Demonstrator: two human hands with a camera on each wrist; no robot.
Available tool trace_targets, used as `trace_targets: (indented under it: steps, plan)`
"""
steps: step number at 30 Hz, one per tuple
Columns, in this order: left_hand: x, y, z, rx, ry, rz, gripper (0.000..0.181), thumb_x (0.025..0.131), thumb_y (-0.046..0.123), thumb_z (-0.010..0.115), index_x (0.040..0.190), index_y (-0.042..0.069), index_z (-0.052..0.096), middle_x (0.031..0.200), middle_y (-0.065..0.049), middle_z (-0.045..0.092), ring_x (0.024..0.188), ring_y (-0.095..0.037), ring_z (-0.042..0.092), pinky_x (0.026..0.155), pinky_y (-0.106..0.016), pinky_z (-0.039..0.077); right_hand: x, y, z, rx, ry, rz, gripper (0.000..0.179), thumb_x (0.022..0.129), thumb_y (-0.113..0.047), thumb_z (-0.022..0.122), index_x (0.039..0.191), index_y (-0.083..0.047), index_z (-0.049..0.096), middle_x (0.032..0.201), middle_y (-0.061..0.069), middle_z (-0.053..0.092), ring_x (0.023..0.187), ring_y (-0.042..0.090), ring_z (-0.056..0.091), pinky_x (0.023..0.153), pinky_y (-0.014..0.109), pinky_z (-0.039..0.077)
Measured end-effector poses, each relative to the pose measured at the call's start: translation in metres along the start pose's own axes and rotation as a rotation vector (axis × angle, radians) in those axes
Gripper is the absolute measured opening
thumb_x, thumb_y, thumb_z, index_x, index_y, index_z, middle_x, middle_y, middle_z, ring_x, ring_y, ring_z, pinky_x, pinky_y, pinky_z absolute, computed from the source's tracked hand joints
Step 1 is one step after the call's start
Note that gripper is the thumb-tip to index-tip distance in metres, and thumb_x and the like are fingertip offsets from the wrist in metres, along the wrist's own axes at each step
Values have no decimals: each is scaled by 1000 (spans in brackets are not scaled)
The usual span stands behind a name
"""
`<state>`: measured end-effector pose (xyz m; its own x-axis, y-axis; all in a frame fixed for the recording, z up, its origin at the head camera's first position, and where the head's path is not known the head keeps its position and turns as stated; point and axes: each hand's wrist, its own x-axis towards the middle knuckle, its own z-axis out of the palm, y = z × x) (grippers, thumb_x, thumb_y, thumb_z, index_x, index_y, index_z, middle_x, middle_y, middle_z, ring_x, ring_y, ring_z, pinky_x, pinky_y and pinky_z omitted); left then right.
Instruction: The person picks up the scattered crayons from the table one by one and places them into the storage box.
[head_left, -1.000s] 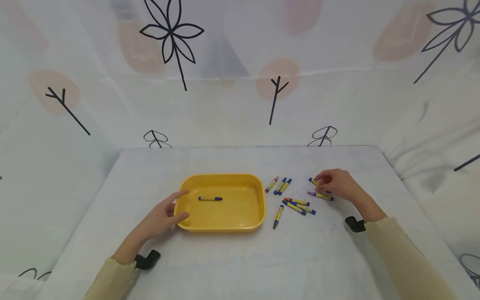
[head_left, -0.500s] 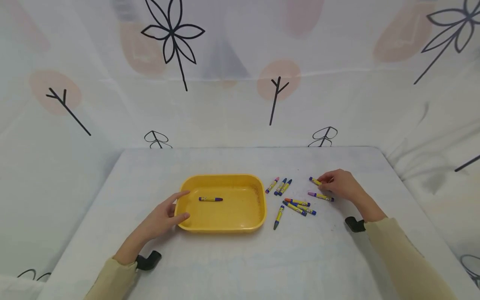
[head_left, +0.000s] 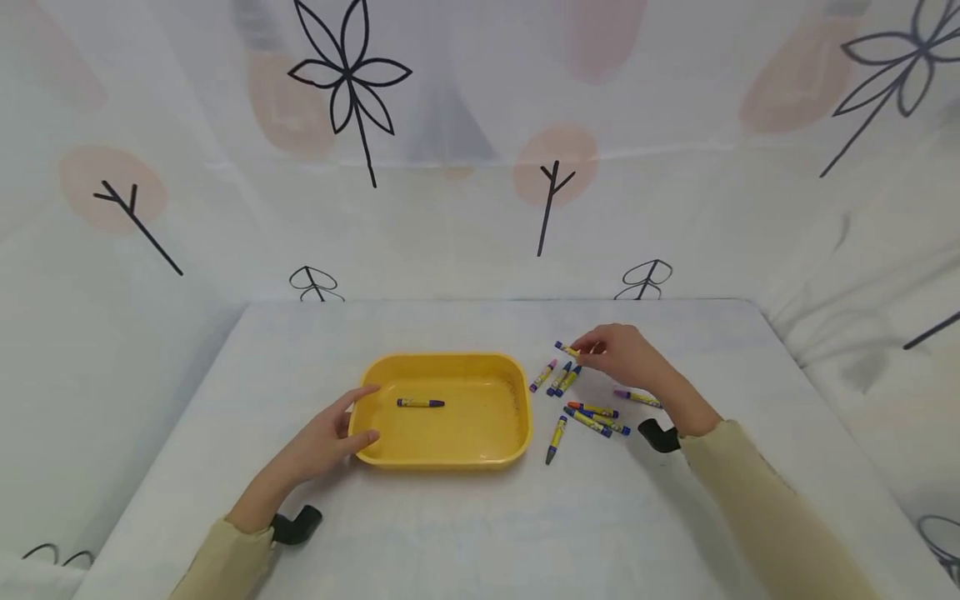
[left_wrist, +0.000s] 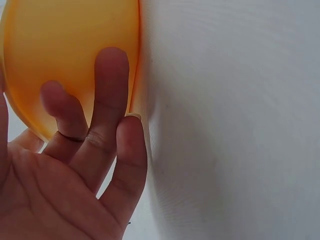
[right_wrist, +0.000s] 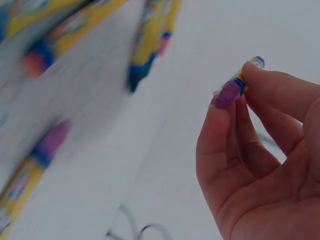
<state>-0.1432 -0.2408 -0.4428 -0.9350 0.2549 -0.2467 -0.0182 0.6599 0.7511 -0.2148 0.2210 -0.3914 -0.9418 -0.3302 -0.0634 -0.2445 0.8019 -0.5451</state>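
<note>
At the left rim of the yellow tray (head_left: 517, 417), resting: the left hand (head_left: 327, 433), fingers straight and relaxed, thumb near the rim's front corner and fingertips (left_wrist: 111, 65) laid flat against the tray's outer wall, gripping nothing. Inside the tray, toward its far-left part, lying flat: one purple crayon (head_left: 420, 403), well apart from the hand. Under the tray, spread wide: a white table (head_left: 480, 533). Just right of the tray's far corner, side by side and slanted: three crayons (head_left: 556, 377), a pink-tipped one nearest the tray, two blue-tipped ones beside it. Right of the tray's near corner, alone: a blue crayon (head_left: 556, 435), tip toward the table's front edge. Further right of the tray, bunched and overlapping: an orange-tipped crayon (head_left: 594, 408) and two blue ones (head_left: 600, 423). Above the slanted three, lifted clear of the table: the right hand (head_left: 622, 354), pinching a purple-tipped crayon (head_left: 567, 349) between thumb and curled fingertips (right_wrist: 220, 125), purple end poking out toward the tray. Right of the tray beyond the bunch, partly hidden under the right wrist: another purple-tipped crayon (head_left: 636, 397). Behind the tray, hanging at the table's far edge: a pale cloth backdrop (head_left: 480, 167) printed with black leaves.
</note>
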Motion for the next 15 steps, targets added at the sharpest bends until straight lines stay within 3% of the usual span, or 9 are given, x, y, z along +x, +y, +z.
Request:
trace_targets:
  steps: [10, 15]
  plan:
    - [0, -1, 0, -24, -21, 29, 73, 92, 35, 72, 153, 24, 34, 108, -12, 64, 76, -20, 58, 63, -33, 47, 33, -87, 17, 80, -118, -145, 24, 95, -14, 68, 118, -8, 73, 107, 2, 70, 93, 19, 61, 81, 32, 53]
    - [-1, 2, 0, -24, -22, 20, 72, 92, 35, 72, 153, 25, 34, 109, -13, 64, 77, -20, 57, 65, -34, 47, 52, -120, 28, 103, -154, -234, 22, 95, -14, 68, 116, -9, 74, 104, 0, 71, 90, 15, 62, 79, 29, 52]
